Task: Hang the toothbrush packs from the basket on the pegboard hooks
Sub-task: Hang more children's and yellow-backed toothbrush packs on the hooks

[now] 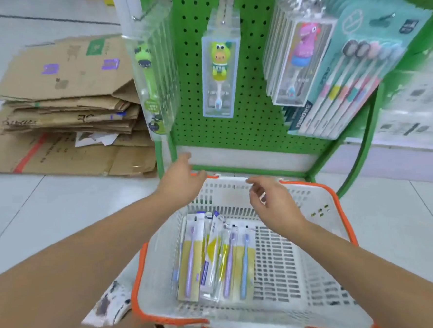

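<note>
Both forearms reach over the white basket (314, 208), where the toothbrush packs (213, 257) lie flat. Left hand (183, 176) and right hand (271, 203) hover apart, fingers loose, holding nothing. Picking comes next: pinch one pack's top, lift toward the green pegboard (253, 85). Flattened cardboard (64, 102) sits on pale floor tiles (48, 212).
</note>
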